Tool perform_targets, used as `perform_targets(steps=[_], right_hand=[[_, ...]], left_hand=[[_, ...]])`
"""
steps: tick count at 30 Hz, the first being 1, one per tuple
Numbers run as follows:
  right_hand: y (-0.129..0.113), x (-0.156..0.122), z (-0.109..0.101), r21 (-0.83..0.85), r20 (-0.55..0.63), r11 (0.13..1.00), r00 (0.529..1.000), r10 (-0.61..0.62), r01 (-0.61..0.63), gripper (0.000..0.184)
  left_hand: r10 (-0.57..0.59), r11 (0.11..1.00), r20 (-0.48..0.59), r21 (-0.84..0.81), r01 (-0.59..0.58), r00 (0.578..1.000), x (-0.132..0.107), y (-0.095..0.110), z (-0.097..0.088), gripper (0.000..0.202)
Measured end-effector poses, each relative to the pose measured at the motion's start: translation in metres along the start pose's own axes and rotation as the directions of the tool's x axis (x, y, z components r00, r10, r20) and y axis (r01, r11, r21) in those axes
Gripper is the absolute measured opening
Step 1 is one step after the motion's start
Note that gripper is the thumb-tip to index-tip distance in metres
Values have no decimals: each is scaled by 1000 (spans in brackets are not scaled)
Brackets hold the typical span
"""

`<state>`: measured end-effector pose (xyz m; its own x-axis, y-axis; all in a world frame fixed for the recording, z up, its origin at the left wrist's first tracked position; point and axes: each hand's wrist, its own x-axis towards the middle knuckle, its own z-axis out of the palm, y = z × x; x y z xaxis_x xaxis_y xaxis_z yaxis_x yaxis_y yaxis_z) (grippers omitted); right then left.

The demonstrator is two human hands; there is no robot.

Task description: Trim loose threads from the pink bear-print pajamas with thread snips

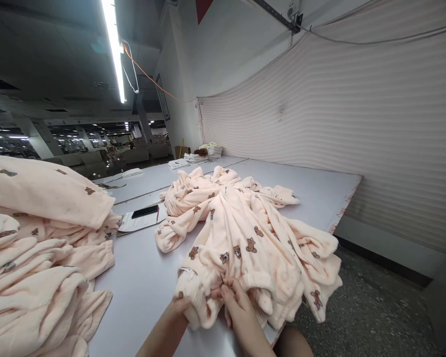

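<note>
A pale pink fleece garment printed with small brown bears lies bunched on the table in front of me. My left hand grips a gathered edge of it at the near left, its fingers partly hidden by the cloth. Close beside it, my right hand is pinched together over the same part of the fabric. A thin, dark, pointed tool sticks up from the right fingertips; its exact kind is too small to make out. More sleeves and folds of the fleece spread out behind and to the right.
On the left rises a large heap of similar pink fleece garments. A black phone rests on papers on the white table. Stacked papers stand at the back. A striped cloth hangs along the wall.
</note>
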<state>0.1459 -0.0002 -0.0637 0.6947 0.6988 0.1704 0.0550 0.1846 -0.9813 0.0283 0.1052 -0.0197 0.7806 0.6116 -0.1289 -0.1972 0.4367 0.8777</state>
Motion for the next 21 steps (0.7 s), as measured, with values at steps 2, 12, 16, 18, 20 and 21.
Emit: perform_targets(steps=[2, 12, 16, 18, 20, 21], right_hand=[[5, -1, 5, 128, 130, 984, 986, 104, -121, 35], [11, -16, -13, -579, 42, 730, 907, -419, 364, 26], [10, -17, -11, -674, 48, 648, 896, -442, 355, 24], [9, -17, -13, -682, 49, 633, 885, -462, 368, 24], [7, -15, -18, -690, 64, 608, 870, -488, 392, 26], [7, -15, -20, -696, 70, 598, 867, -494, 398, 25]], left_hand=[[54, 989, -154, 146, -31, 987, 3, -5, 7, 59], [8, 996, -211, -82, -26, 978, 10, -13, 28, 64], [23, 998, -222, -59, -37, 975, 8, -15, 33, 62], [11, 998, -228, -59, -25, 974, 8, -15, 36, 63], [-1, 998, -240, -64, -15, 971, 8, -14, 39, 64], [-3, 998, -245, -69, -14, 969, 8, -13, 40, 64]])
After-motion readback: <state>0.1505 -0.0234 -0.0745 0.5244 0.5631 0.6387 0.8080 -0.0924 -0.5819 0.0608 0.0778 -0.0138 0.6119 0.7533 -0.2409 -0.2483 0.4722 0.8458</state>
